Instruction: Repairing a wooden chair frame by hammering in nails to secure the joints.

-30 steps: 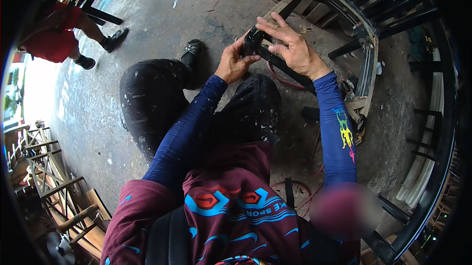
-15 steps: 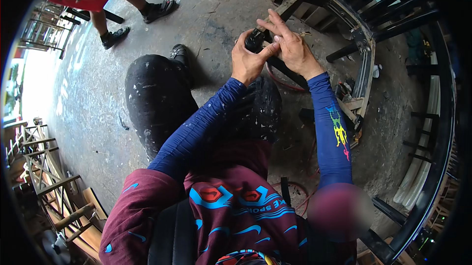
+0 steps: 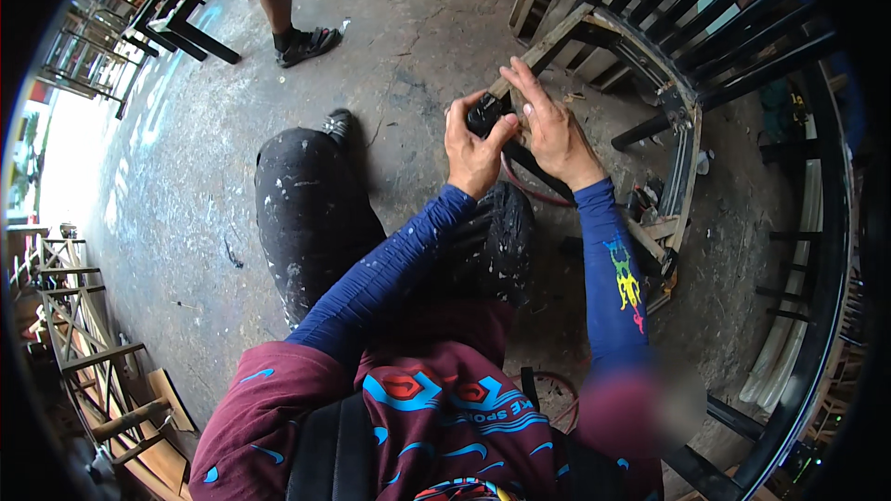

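A chair frame [image 3: 682, 157] lies tipped over in front of me at the right, with pale bare wood on its seat edges and black slats and legs. My left hand [image 3: 475, 146] curls around a shiny black part [image 3: 486, 115] at the near corner of that frame, thumb toward the right. Whether this part is a leg end or a separate piece, I cannot tell. Close beside it is my right hand [image 3: 554, 134], fingers stretched out and slanting up over the corner. Its palm side is hidden. A black leg [image 3: 540, 174] runs down to the right beneath my hands.
A person's leg with a dark shoe [image 3: 306, 46] stands at the far left. Dark chairs [image 3: 186, 18] are behind it. Wooden frames [image 3: 93, 343] lie at the lower left. A reddish hose [image 3: 557, 388] coils on the floor. A long black frame [image 3: 840, 250] curves along the right.
The view has shifted, and my hands appear lower in it. The other person has moved up and out of view in part, uncovering the chairs. My left hand keeps its hold.
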`<state>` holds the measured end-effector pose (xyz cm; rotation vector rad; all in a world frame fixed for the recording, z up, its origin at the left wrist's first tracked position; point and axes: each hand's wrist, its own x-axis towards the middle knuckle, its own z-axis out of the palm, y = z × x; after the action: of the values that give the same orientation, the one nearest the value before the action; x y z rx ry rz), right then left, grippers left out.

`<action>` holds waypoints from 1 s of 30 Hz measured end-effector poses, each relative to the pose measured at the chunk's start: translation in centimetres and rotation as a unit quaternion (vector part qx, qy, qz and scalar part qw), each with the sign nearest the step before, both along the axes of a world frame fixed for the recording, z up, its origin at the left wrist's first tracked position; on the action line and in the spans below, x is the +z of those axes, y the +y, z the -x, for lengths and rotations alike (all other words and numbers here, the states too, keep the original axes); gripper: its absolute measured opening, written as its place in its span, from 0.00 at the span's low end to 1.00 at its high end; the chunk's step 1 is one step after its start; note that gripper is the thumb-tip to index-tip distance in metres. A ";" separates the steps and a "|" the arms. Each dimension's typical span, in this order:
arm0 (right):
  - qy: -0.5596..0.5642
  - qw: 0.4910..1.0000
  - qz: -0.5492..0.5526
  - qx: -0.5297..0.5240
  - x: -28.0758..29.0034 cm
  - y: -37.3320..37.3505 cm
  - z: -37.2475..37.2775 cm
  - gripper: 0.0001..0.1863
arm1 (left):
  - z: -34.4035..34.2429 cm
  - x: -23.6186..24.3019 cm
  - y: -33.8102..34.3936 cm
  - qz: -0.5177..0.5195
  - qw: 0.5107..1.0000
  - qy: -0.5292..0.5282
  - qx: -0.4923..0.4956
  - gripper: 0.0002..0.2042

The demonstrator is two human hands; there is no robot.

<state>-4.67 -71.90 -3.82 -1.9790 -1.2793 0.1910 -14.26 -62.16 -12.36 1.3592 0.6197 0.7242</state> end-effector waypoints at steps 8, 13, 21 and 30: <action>0.012 1.000 -0.011 -0.001 -1.0 -0.5 0.2 0.31 | 0.7 -1.4 -0.5 -0.008 0.999 -0.046 -0.008 0.21; 0.003 1.000 -0.011 0.005 -0.8 -0.9 0.2 0.31 | 0.9 0.0 -0.5 -0.020 0.999 -0.047 -0.020 0.25; -0.020 1.000 0.011 0.001 0.0 -0.6 0.0 0.31 | 0.6 0.1 -0.4 0.063 0.997 -0.043 -0.021 0.24; -0.031 0.999 0.024 -0.007 -0.3 -0.6 0.2 0.30 | 0.8 -0.4 -0.3 0.041 0.998 -0.042 -0.014 0.25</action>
<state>-4.86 -72.49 -4.08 -2.0478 -1.3103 0.1561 -15.09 -62.50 -12.72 1.2533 0.5574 0.7219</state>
